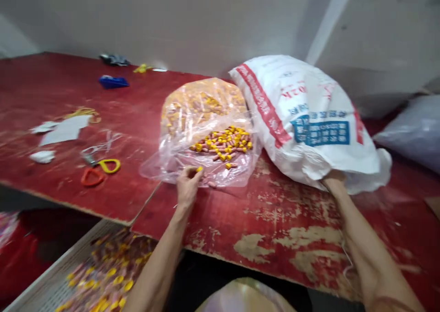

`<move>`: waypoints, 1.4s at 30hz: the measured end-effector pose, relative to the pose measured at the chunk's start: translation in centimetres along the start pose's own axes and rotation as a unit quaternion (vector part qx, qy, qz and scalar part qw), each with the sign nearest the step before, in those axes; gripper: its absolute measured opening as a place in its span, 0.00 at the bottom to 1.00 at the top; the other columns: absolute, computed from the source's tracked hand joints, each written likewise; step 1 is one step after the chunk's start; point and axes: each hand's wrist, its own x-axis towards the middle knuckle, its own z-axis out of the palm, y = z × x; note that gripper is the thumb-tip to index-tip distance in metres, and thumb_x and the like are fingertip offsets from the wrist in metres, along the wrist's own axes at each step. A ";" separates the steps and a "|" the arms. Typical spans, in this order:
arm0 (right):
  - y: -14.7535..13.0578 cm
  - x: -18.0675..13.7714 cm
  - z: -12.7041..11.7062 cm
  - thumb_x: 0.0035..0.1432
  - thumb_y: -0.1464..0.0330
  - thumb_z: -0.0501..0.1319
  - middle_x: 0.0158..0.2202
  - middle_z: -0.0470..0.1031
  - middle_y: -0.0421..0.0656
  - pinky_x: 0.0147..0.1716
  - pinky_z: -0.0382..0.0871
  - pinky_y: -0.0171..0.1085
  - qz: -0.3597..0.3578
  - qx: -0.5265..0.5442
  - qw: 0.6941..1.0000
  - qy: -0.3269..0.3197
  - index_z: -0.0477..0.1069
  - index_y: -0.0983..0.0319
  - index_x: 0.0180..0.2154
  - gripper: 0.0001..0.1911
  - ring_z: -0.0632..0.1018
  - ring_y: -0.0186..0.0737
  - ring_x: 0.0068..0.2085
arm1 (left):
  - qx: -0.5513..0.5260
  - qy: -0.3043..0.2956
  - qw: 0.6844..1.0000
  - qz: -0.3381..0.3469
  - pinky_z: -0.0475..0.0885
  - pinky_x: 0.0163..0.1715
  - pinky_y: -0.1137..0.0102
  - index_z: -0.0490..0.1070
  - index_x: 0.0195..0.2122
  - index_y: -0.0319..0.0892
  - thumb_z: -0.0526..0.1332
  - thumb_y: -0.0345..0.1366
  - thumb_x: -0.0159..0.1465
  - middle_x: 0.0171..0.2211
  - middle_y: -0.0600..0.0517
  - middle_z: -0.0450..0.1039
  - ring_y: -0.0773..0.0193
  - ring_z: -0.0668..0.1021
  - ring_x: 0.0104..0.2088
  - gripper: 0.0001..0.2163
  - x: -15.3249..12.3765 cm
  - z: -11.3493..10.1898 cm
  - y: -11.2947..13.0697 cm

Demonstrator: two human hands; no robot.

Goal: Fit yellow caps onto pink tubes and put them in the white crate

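Note:
A clear plastic bag (pixel 192 119) full of small yellow and pink pieces (pixel 223 143) lies open on the worn red table (pixel 268 220). My left hand (pixel 187 186) rests at the bag's near edge, fingers pinched on one small yellow piece (pixel 199 169). To the right sits a big white woven sack (pixel 309 119) with red and blue print. My right hand (pixel 332 178) reaches under the sack's lower edge; its fingers are hidden by the sack.
Scissors with one yellow and one orange handle (pixel 101 167) lie left of the bag, near white paper scraps (pixel 63 129). A blue object (pixel 113 81) sits at the back. A grey tray (pixel 103 275) of similar pieces is below the table edge. Another pale bag (pixel 412 131) lies far right.

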 end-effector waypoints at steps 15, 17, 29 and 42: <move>-4.8 -14.7 -2.5 0.59 0.60 0.59 0.41 0.71 0.45 0.39 0.68 0.38 -0.156 0.350 0.920 0.083 0.70 0.61 0.50 0.19 0.73 0.39 0.39 | -0.316 -0.140 0.902 -0.259 0.72 0.24 0.74 0.68 0.29 0.38 0.72 0.37 0.45 0.25 0.54 0.75 0.66 0.78 0.24 0.16 -12.0 7.1 3.7; -7.5 -16.8 -2.9 0.59 0.62 0.60 0.41 0.71 0.45 0.40 0.68 0.37 -0.219 0.363 0.906 0.006 0.70 0.59 0.50 0.18 0.73 0.39 0.40 | -0.335 -0.165 0.888 -0.269 0.73 0.25 0.72 0.68 0.33 0.39 0.72 0.38 0.45 0.26 0.55 0.74 0.64 0.79 0.25 0.17 -13.6 8.5 4.0; -14.9 -18.9 -0.9 0.47 0.61 0.69 0.34 0.71 0.40 0.21 0.63 0.29 0.087 0.735 0.672 -0.008 0.68 0.60 0.38 0.17 0.68 0.29 0.25 | -0.396 -0.129 0.834 -0.361 0.73 0.33 0.72 0.73 0.34 0.38 0.73 0.33 0.44 0.31 0.54 0.73 0.68 0.77 0.30 0.17 -16.3 8.0 2.8; -15.7 -21.0 0.3 0.55 0.63 0.64 0.40 0.70 0.43 0.38 0.72 0.35 -0.084 0.579 0.804 -0.103 0.64 0.61 0.39 0.13 0.75 0.36 0.39 | -0.320 -0.107 0.895 -0.292 0.70 0.40 0.71 0.78 0.36 0.39 0.69 0.41 0.52 0.31 0.53 0.75 0.68 0.76 0.33 0.13 -18.3 8.2 1.8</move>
